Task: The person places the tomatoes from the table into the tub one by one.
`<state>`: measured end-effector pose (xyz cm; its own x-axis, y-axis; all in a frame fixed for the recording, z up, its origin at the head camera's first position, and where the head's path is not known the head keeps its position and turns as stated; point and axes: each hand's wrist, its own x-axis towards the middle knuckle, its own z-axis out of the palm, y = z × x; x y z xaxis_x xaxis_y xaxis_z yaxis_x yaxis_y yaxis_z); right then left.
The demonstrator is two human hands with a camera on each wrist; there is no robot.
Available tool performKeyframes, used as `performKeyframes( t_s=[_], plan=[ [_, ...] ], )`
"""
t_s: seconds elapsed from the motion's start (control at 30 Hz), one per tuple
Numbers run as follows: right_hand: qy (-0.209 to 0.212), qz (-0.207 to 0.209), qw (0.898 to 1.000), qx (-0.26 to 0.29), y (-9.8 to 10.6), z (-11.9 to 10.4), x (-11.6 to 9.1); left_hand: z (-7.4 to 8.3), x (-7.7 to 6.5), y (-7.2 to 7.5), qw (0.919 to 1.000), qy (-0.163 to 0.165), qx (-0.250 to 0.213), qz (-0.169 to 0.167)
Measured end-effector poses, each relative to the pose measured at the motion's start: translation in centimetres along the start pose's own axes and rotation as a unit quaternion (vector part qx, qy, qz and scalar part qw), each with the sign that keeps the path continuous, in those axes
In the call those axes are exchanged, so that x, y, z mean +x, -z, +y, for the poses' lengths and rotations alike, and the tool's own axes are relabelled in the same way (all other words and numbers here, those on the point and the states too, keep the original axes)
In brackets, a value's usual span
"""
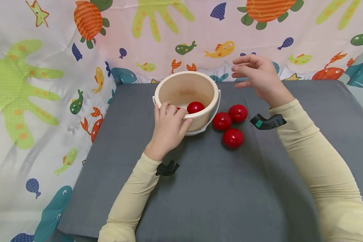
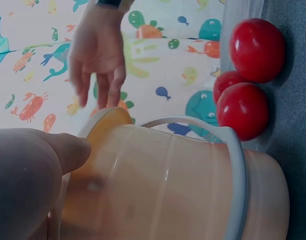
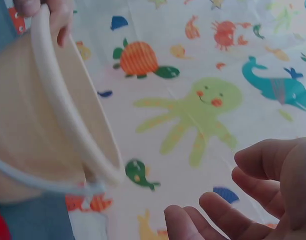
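Observation:
A cream bucket with a white handle stands on the grey table, its mouth facing up. My left hand grips its near rim, fingers over the edge and thumb outside. Inside lie a red ball and part of a second one, mostly hidden behind my fingers. Right of the bucket, three red balls sit close together on the table. Above and right of the bucket, my right hand hovers with loosely spread fingers and nothing in them; the right wrist view shows the same bare fingers.
The grey table stretches toward me and to both sides. A curtain printed with sea animals hangs along its back and left edges. Each wrist wears a black band.

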<state>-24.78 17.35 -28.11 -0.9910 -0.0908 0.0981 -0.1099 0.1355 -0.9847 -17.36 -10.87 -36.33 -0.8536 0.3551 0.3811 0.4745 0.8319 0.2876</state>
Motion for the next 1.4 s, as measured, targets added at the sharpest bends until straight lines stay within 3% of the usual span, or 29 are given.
performKeyframes(
  t_s=[0.33, 0.6, 1.0, 1.17, 1.4],
  plan=[
    [-0.009, 0.013, 0.995, 0.098, 4.3, 2.7, -1.9, 0.0, 0.0, 0.0, 1.0000, 0.002, -0.004, -0.001],
    [-0.041, 0.029, 0.995, 0.090, 6.0, 5.6, -2.7, 0.0, 0.0, -0.1, 1.0000, 0.003, -0.003, -0.003],
    [-0.094, 0.022, 0.995, 0.015, 5.5, 9.9, -3.3, -0.1, -0.1, 0.1, 1.0000, -0.001, -0.001, 0.001],
    [-0.130, 0.006, 0.991, -0.020, 4.9, 12.1, -3.1, -0.1, 0.0, 0.1, 1.0000, -0.003, 0.001, 0.005],
    [-0.171, -0.010, 0.985, -0.026, 4.1, 14.2, -2.7, 0.0, 0.0, 0.0, 1.0000, -0.002, 0.000, 0.006]
  ],
)
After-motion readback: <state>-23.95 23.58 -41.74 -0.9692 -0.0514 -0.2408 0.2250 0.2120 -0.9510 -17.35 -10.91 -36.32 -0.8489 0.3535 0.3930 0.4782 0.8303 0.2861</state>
